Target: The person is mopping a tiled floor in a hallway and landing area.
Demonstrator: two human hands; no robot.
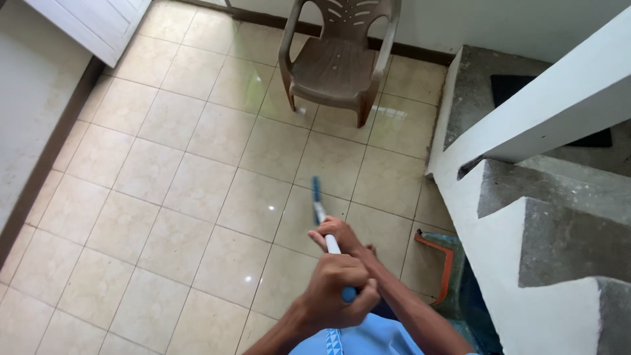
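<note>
Both my hands grip a long thin stick (319, 209), white with a blue far section, that points down and away toward the beige tiled floor (197, 184). My left hand (338, 292) is closed around the near end, where a blue cap shows. My right hand (338, 235) holds the stick a little further down. The stick's far end lies over a tile near the middle of the floor; whatever head it carries cannot be made out.
A brown plastic armchair (338, 59) stands by the far wall. Grey concrete stairs (559, 230) with a white side wall rise on the right. An orange-rimmed container (442, 263) sits at their foot. A white door (85, 20) is at the top left.
</note>
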